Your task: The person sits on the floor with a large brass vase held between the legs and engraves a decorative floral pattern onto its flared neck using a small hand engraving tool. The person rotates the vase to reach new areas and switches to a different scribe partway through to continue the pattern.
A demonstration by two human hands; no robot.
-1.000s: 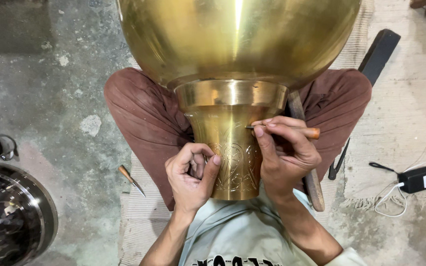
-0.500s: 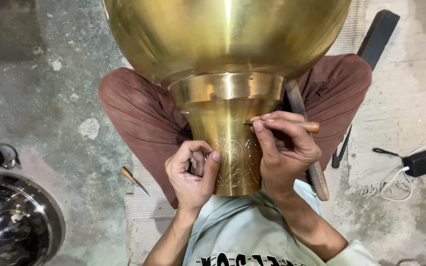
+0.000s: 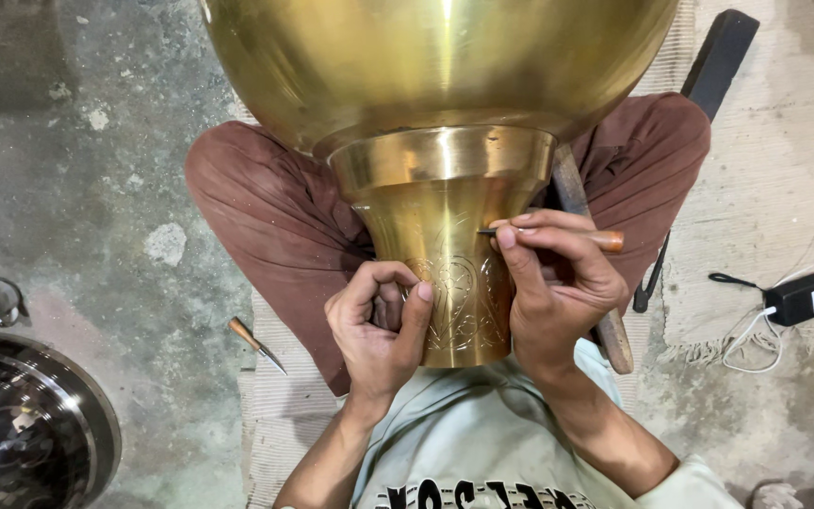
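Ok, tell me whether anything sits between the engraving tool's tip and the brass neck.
Nothing visible does. The right hand holds the engraving tool with its tip against the bare brass neck of the vessel. The left hand rests on the neck's other side, lower down, away from the tip.

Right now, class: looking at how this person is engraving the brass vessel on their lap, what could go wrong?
1. The graver in the right hand could skid on the polished vessel and scratch it.
2. The left hand braces close to the tip; a slip might cut it.
3. The big vessel rests on the legs and could roll.
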